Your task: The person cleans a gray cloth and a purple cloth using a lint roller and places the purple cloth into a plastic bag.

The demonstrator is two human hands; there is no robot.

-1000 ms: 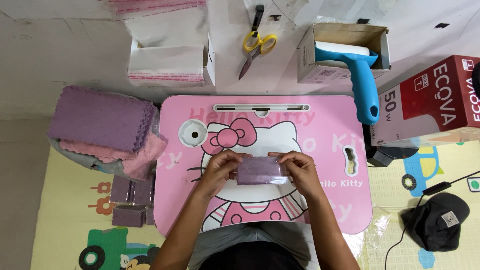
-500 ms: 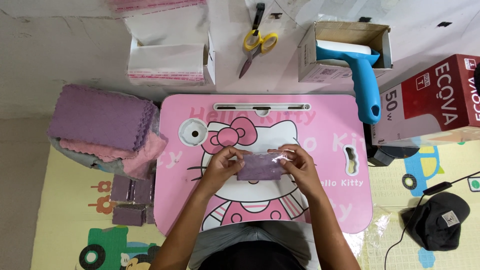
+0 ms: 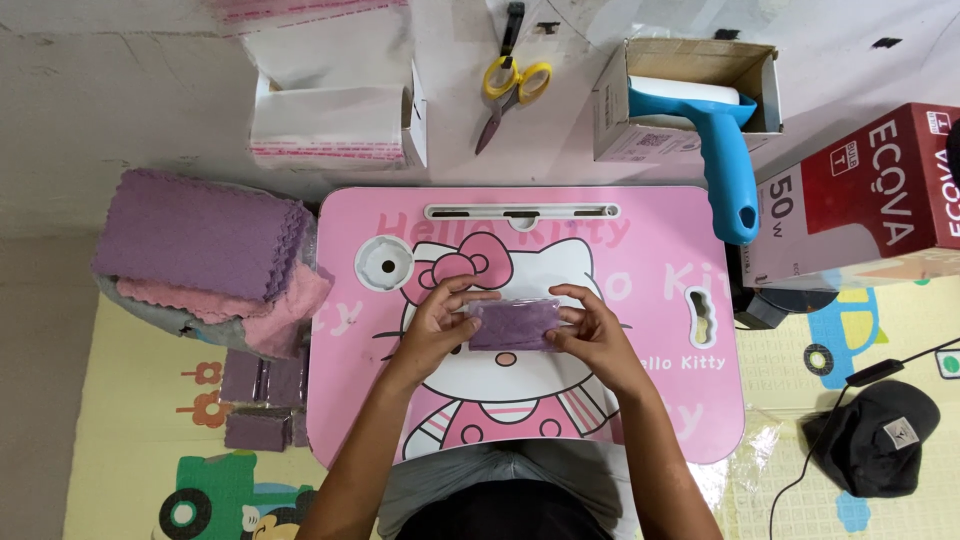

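Observation:
A folded purple cloth inside a clear plastic bag [image 3: 515, 323] lies at the middle of the pink cartoon-cat lap table [image 3: 660, 400]. My left hand [image 3: 440, 320] pinches its left end. My right hand [image 3: 590, 330] holds the right end, fingers along the top edge. Both hands rest on the tabletop.
A stack of purple and pink cloths [image 3: 205, 250] sits left of the table, with several small packed purple bundles [image 3: 262, 395] below it. Behind are a box of clear bags [image 3: 330, 115], yellow scissors [image 3: 510, 85], a blue lint roller [image 3: 720, 150] in a carton, and a red box [image 3: 870, 195]. A black cap [image 3: 880, 435] lies right.
My hands and the bagged cloth have shifted slightly up the table, and my fingers have moved along the bag's top edge.

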